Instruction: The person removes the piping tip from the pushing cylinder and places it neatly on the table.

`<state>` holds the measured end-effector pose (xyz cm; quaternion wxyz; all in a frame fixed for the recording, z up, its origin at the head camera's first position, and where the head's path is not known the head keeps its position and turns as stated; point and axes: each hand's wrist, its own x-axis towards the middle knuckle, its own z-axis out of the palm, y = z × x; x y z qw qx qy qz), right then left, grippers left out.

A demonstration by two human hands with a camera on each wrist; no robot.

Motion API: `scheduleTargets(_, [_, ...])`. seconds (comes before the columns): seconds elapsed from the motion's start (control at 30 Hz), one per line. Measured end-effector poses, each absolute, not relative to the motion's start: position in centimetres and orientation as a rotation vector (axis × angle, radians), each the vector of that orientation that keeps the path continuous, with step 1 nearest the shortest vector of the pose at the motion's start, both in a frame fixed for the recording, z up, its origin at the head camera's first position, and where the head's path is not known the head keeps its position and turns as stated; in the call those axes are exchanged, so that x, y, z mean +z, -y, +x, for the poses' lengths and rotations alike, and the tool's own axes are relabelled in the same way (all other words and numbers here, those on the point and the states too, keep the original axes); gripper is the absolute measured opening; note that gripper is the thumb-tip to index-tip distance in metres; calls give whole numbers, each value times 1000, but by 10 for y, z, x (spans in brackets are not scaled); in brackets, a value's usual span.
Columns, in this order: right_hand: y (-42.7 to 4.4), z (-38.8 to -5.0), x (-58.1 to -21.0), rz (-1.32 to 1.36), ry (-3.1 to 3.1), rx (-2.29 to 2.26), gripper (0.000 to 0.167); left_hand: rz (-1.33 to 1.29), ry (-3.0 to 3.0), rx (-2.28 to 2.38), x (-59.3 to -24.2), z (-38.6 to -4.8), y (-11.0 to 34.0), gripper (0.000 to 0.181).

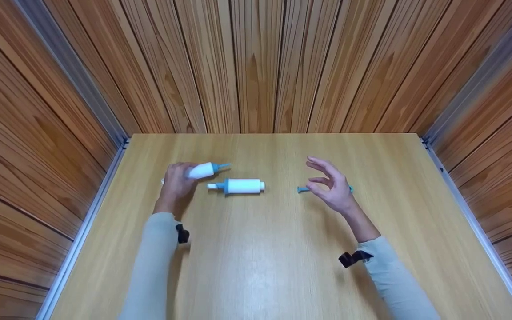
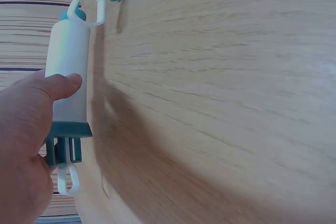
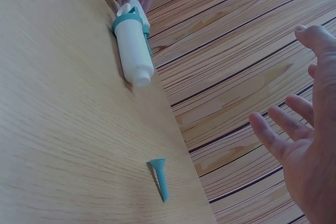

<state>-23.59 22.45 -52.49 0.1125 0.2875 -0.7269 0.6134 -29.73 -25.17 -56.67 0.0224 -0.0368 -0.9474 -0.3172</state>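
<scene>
My left hand [image 1: 177, 180] grips a white syringe-like tube [image 1: 202, 170] with a teal collar, held slightly above the table. Its slim teal nozzle points right in the head view, and a white loop handle [image 2: 68, 180] sticks out behind the hand. A second, similar tube [image 1: 244, 186] lies on the table just nearer to me, its loop handle to the left. My right hand [image 1: 337, 191] hovers with spread fingers, holding nothing. Beneath it lies a slim teal nozzle [image 3: 160, 179] with a flared end. Another teal bit [image 1: 351, 189] shows behind that hand; whether it is separate I cannot tell.
The light wooden table [image 1: 256, 258] is bordered by a plank wall [image 1: 256, 66] at the back and plank walls at both sides. Metal rails [image 1: 80, 235] run along the side edges. A small black device [image 1: 354, 258] sits at each wrist.
</scene>
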Motion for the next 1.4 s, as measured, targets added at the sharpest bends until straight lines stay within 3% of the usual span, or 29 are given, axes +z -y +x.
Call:
scheduleTargets(0.7, [-242, -252, -534, 901, 2169, 1692, 68, -308, 2882, -886, -529, -285, 237, 43])
scheduleTargets(1.4, [-247, -240, -531, 901, 2288, 1560, 67, -529, 2783, -856, -511, -254, 205, 43])
